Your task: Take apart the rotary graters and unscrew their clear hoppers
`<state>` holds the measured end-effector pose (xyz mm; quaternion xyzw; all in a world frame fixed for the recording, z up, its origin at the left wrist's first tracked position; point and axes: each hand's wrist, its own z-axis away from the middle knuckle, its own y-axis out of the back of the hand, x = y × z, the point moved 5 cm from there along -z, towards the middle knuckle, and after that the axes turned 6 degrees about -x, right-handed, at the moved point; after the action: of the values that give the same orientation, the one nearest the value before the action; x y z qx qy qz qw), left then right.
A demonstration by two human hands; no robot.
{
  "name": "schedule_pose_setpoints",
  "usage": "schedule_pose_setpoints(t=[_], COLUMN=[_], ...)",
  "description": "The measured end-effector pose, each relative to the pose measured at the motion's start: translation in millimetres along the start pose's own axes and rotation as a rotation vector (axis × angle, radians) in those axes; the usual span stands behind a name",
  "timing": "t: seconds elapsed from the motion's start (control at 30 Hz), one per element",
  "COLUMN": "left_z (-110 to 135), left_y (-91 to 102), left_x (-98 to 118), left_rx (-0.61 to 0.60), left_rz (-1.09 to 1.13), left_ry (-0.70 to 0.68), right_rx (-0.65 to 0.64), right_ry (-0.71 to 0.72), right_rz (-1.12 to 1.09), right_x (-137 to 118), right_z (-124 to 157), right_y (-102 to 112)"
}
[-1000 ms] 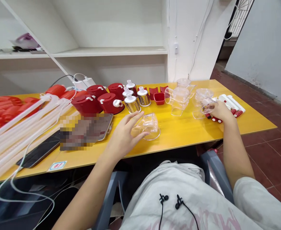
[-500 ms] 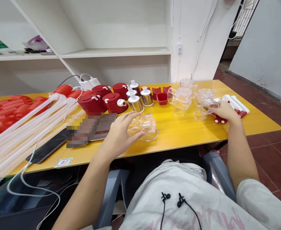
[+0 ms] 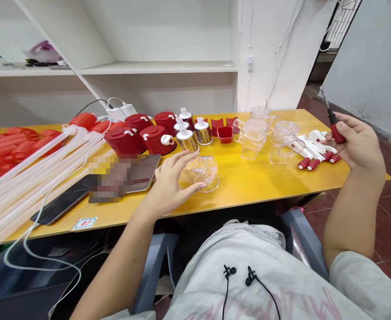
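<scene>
Right hand (image 3: 362,141) higher, 1 screwdriver (image 3: 332,117) in it, 4 red bases (image 3: 153,138) leftward

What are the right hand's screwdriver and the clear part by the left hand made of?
Screwdriver: shaft probably metal, greyish with a faint shine; red-and-black handle likely plastic, smooth-looking. Clear part: probably plastic, glossy and transparent with bright highlights, though glass is possible.

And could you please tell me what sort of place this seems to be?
Probably a small workshop: matching metal drums and clear plastic parts sit in numbers on the yellow table, and the right hand holds a screwdriver.
</scene>
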<state>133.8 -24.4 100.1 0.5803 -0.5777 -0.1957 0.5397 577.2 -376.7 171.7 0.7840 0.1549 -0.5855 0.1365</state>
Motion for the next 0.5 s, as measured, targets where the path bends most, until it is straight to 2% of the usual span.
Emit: schedule_pose_setpoints(t=[0.07, 0.17, 0.23, 0.3, 0.4, 0.5], left_z=[-2.1, -5.6, -7.0, -7.2, -6.4, -5.9], left_y=[-5.4, -14.5, -18.6, -20.5, -21.3, -22.5], left_x=[3.8, 8.2, 10.6, 12.5, 14.7, 15.2], left_rx=[0.044, 0.082, 0.093, 0.106, 0.117, 0.112], left_rz=[0.005, 0.003, -0.006, -0.009, -0.007, -0.004], left_ry=[0.03, 0.061, 0.073, 0.082, 0.085, 0.083], right_rx=[-0.115, -0.214, -0.235, -0.31, -0.413, -0.515], right_ry=[0.117, 0.353, 0.472, 0.53, 0.572, 0.679], right_rz=[-0.03, 0.015, 0.148, 0.349, 0.624, 0.742], right_x=[-13.8, -26.9, -33.7, -42.8, -64.1, -86.3], right_z=[15.4, 45.7, 62.4, 67.7, 47.9, 9.2], right_y=[-32.0, -97.4, -138.4, -171.4, -198.6, -217.0])
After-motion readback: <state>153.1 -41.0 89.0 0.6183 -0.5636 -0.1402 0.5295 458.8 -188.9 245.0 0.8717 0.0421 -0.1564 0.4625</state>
